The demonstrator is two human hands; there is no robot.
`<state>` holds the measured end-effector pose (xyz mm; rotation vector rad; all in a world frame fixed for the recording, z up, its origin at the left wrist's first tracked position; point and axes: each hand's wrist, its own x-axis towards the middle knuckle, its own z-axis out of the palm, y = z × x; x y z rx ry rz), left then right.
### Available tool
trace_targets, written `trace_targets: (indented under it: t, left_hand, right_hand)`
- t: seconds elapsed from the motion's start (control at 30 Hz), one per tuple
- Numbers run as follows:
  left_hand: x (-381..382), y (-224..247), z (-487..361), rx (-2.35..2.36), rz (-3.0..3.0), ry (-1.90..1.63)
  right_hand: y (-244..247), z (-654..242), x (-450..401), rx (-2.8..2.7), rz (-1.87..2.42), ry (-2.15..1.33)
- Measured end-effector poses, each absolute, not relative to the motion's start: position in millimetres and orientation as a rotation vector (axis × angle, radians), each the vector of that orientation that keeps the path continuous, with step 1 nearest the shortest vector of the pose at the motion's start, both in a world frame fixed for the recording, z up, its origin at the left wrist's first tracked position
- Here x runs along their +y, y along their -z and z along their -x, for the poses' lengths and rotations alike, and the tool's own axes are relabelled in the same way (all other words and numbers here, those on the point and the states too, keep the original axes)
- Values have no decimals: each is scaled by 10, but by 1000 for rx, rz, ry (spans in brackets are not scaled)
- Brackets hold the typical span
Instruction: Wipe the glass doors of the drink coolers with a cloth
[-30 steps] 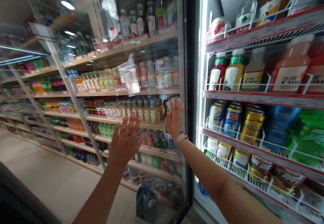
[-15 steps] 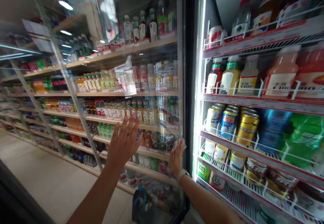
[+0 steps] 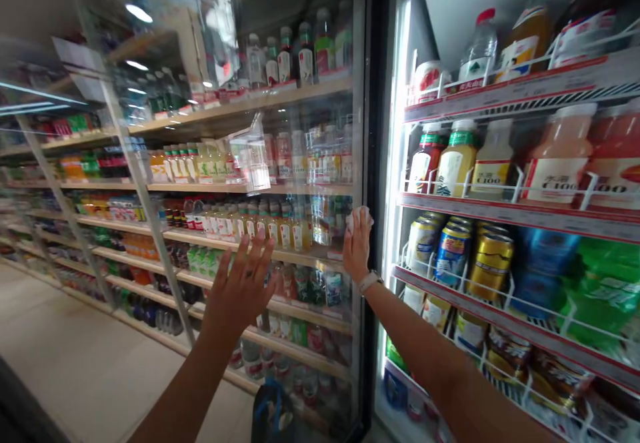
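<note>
A glass door (image 3: 295,113) of a drinks fridge stands in front of me, with a dark frame (image 3: 376,129) along its right edge. My left hand (image 3: 243,281) is spread with its palm towards the glass and holds nothing. Close to the frame, my right hand (image 3: 357,253) presses a crumpled white cloth or tissue (image 3: 361,216) against the glass. A light band is round my right wrist.
Right of the door, the lit fridge holds bottles (image 3: 557,153) and cans (image 3: 491,259) on wire-fronted shelves. Drink shelves (image 3: 200,186) show through and beyond the glass at the left. A dark bag (image 3: 270,413) with blue straps is low in the middle.
My right hand has moved up along the door's right edge with the white cloth or tissue. My left hand has stayed nearly in place, still spread.
</note>
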<state>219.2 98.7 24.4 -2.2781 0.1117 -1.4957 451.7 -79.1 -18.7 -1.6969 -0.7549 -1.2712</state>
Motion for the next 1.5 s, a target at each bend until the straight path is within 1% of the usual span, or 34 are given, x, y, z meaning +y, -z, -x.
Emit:
trace_targets:
  t: [0.13, 0.27, 0.37, 0.43, 0.47, 0.53, 0.7, 0.77, 0.8, 0.83, 0.9, 1.0, 1.07, 1.17, 1.27, 1.33, 1.37, 1.43, 1.5]
  left_hand:
    - [983, -224, -2200, 107, 2210, 1539]
    - [969, -226, -2178, 79, 2218, 1473]
    - [946, -239, -2161, 59, 2207, 1451]
    - [931, -245, -2153, 43, 2181, 1442]
    - [926, -245, -2149, 38, 2168, 1436]
    - [924, -241, -2142, 22, 2155, 1426]
    - [950, -233, -2131, 1, 2149, 1409]
    - [958, -238, -2141, 9, 2142, 1417]
    - [960, -241, -2150, 16, 2140, 1422]
    - [961, -242, -2158, 25, 2139, 1429]
    - [966, -239, -2159, 58, 2130, 1457]
    - [1004, -233, -2058, 228, 2081, 1524]
    - [1069, -249, -1893, 244, 2060, 1556]
    - [1222, -324, -1547, -50, 2047, 1576]
    - [1369, -418, -1250, -324, 2016, 1587]
    - [1422, -448, -1149, -391, 2033, 1590]
    - [1432, -450, -1127, -396, 2046, 1587]
    - [1430, -439, -1119, -397, 2059, 1580]
    - [1416, -420, -1132, -408, 2048, 1572]
  right_hand:
    - [907, -4391, -808, -775, 1728, 1215]
    - [1622, -4160, -805, -807, 1778, 1154]
    - [1861, -4024, -803, -853, 1798, 1157]
    - [1754, -4021, -776, -876, 1786, 1191]
    - [1609, -4045, -752, -886, 1772, 1210]
    - [1155, -4116, -689, -915, 1737, 1241]
    - [-307, -4117, -517, -1074, 1685, 1406]
    - [-654, -3998, -437, -1061, 1689, 1444]
    - [-724, -3925, -395, -1046, 1696, 1450]
    - [-720, -3848, -355, -1041, 1707, 1448]
    - [-518, -3697, -286, -1087, 1740, 1425]
    - [97, -3507, -223, -1248, 1782, 1370]
    - [554, -3416, -204, -1342, 1795, 1344]
    - [1106, -3337, -198, -1433, 1824, 1323]
    - [1390, -3313, -209, -1473, 1835, 1322]
    - [1380, -3315, -223, -1482, 1816, 1335]
    - [1300, -3315, -228, -1491, 1800, 1346]
    - [981, -3303, -221, -1512, 1754, 1371]
    - [481, -3264, -178, -1515, 1702, 1389]
